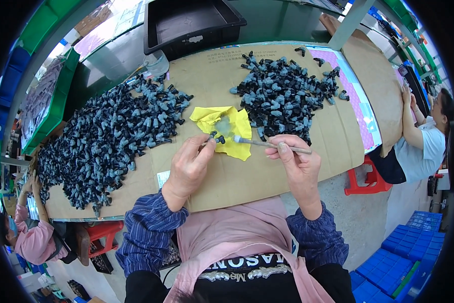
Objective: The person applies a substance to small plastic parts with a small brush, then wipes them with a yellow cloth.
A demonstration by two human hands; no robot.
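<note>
My left hand (188, 165) pinches a small black part (219, 138) between thumb and fingers. In my right hand (301, 164) is a thin brush (259, 143), its pale tip pointing left, close to the part but apart from it. Beneath both tips a yellow cloth (241, 150) lies spread on the cardboard (267, 179), with a greyish smear in its middle. To the left is a wide heap of small black and grey-blue parts (121, 121). A second pile of similar parts (287, 91) lies beyond my right hand.
A black tray (186, 43) stands at the back beside a clear plastic cup (156, 63). A green bin (60, 96) is at far left. Co-workers sit at both sides, on red stools (370, 177). Blue crates (388, 267) are stacked at lower right.
</note>
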